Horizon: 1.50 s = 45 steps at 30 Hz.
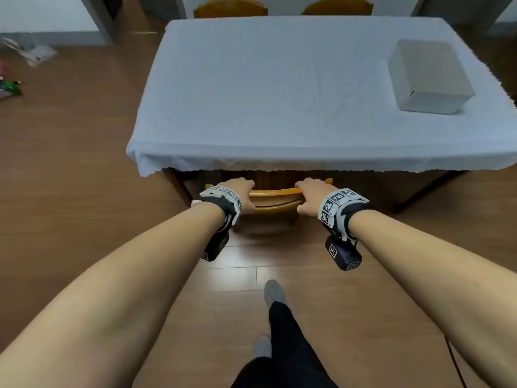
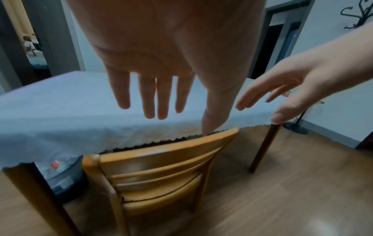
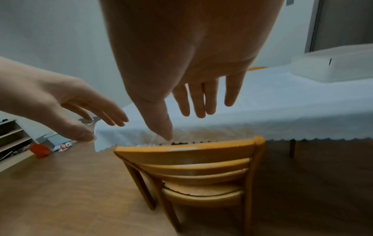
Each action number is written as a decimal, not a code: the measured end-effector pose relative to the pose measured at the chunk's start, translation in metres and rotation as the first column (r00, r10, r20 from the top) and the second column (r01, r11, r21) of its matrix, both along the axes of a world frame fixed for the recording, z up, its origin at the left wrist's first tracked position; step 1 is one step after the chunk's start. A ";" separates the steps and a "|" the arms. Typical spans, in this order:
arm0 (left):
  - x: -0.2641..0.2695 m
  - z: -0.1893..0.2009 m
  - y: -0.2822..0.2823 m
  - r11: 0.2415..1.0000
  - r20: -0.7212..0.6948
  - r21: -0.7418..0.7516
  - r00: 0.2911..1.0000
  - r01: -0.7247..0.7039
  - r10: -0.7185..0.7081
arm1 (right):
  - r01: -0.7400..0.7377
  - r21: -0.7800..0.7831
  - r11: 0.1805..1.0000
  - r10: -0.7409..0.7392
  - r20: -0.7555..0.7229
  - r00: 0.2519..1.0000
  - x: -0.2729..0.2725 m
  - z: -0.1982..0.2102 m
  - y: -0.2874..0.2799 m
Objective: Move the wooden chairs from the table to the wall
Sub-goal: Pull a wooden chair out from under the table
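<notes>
A wooden chair (image 1: 275,196) is tucked under the near edge of the table (image 1: 265,93), which wears a pale blue cloth. Only its curved top rail and slats show from above. My left hand (image 1: 240,189) hovers over the rail's left end and my right hand (image 1: 313,191) over its right end. In the left wrist view the left hand (image 2: 180,99) has straight, spread fingers just above the chair (image 2: 161,158), its thumb near the rail. The right wrist view shows the right hand (image 3: 177,103) likewise spread above the chair (image 3: 187,153). Neither hand grips anything.
Two more wooden chairs (image 1: 230,8) (image 1: 338,7) stand at the table's far side. A white box (image 1: 428,77) sits on the table's right. A bin (image 2: 62,175) stands under the table. Clutter (image 1: 16,79) lies on the floor at left. Open wooden floor is behind me.
</notes>
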<state>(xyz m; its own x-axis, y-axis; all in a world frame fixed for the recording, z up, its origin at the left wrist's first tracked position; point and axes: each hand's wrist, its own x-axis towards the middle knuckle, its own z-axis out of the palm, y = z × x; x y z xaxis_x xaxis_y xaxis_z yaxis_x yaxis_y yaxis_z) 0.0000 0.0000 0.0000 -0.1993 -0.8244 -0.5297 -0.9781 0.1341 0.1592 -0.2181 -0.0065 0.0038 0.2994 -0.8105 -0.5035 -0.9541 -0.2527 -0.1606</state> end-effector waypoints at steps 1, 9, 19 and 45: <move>-0.003 -0.010 -0.006 1.000 0.026 0.019 1.000 0.003 -0.003 | -0.001 0.025 1.000 0.002 -0.009 1.000 0.001 -0.013 -0.008; 0.007 -0.126 -0.060 0.999 0.130 0.009 0.991 0.033 -0.034 | -0.050 -0.035 0.998 0.047 -0.074 0.996 0.007 -0.132 -0.072; 0.008 -0.153 -0.083 0.998 0.136 0.001 0.989 -0.055 0.055 | -0.089 0.015 0.996 0.090 -0.141 0.986 0.028 -0.154 -0.097; -0.013 -0.193 0.131 0.980 0.110 0.122 0.979 0.157 -0.170 | -0.210 0.087 0.974 0.221 -0.150 0.964 -0.007 -0.199 0.113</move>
<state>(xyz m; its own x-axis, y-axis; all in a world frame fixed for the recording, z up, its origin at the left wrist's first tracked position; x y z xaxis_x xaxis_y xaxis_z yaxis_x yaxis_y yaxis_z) -0.0132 0.1313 -0.1934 -0.2565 -0.7202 -0.6447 -0.9572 0.2817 0.0662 -0.2252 0.1067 -0.1955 0.3751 -0.6970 -0.6112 -0.8931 -0.4483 -0.0369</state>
